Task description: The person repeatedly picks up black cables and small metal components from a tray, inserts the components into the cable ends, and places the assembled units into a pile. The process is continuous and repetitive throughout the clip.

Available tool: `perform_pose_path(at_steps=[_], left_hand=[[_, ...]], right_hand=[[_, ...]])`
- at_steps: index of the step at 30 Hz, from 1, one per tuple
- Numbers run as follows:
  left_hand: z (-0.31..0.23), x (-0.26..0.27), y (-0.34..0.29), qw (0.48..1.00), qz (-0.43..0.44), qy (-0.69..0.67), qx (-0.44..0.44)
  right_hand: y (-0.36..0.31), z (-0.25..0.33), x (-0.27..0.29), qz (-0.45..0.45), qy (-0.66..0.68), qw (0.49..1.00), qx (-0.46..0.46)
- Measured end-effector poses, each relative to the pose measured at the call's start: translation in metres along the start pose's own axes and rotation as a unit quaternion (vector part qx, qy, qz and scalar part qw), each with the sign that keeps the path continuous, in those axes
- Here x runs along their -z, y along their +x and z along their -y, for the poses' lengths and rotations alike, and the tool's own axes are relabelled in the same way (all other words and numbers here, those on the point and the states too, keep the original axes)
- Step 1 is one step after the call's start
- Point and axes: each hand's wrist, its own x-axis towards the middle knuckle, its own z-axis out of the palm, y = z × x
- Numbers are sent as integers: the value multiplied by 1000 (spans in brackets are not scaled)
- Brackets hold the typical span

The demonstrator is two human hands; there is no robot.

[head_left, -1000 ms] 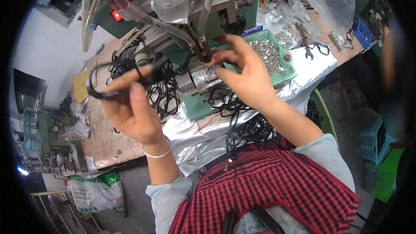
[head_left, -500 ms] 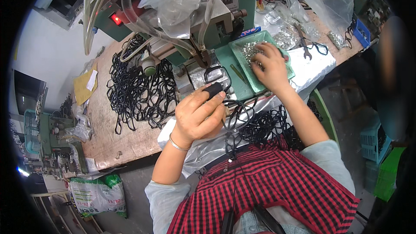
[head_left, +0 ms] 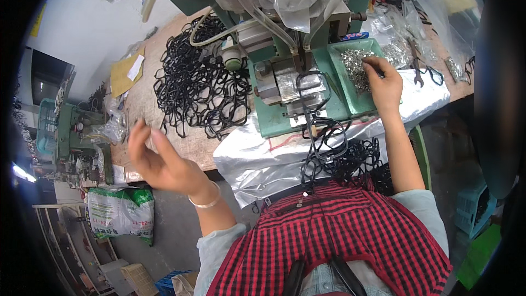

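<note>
My left hand point(head_left: 167, 161) is raised off to the left, above the table's front edge. Its fingers are apart with nothing visible in them, and motion blurs their tips. At the green tray point(head_left: 377, 107), my right hand point(head_left: 387, 86) reaches over the side with thumb and fingertips drawn together among small silvery metal pieces point(head_left: 355, 64). Whether a piece is pinched there cannot be made out. Between the hands stands a green bench press point(head_left: 274, 123). A black cord loop point(head_left: 311, 79) lies on its metal work block point(head_left: 285, 80), under the pressing head, trailing toward me.
A heap of black cord loops point(head_left: 200, 85) covers the table left of the press; more loops point(head_left: 356, 159) lie near my lap over silver sheeting point(head_left: 246, 156). Right of the tray are a wrench point(head_left: 417, 68) and scissors point(head_left: 434, 75). Clear hoses point(head_left: 255, 13) hang before the press.
My left hand has let go of the black piece at the press and swung away left, opening. My right hand stays at the tray, its fingers drawn closer together. The whole view has shifted left.
</note>
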Motion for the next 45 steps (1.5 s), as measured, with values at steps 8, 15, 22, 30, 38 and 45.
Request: perform_pose_path(at_steps=[8,15,22,30,38,45], left_hand=[[114,-77,-66,772,474,424,31],[114,-56,-68,818,448,348,93],[70,-55,-41,941,294,106,130],[60,-56,-67,935,154,-156,278],[-35,-27,-7,934,-19,-354,36],[-38,-63,-44,903,296,-263,-165]], right_hand=[[-5,6,-7,11,-13,999,39],[-40,3,51,-41,-98,994,15],[-4,100,12,158,145,976,44],[-8,113,-39,134,273,953,-1],[-19,143,-40,154,382,903,-126],[-2,76,-4,135,-27,986,99]])
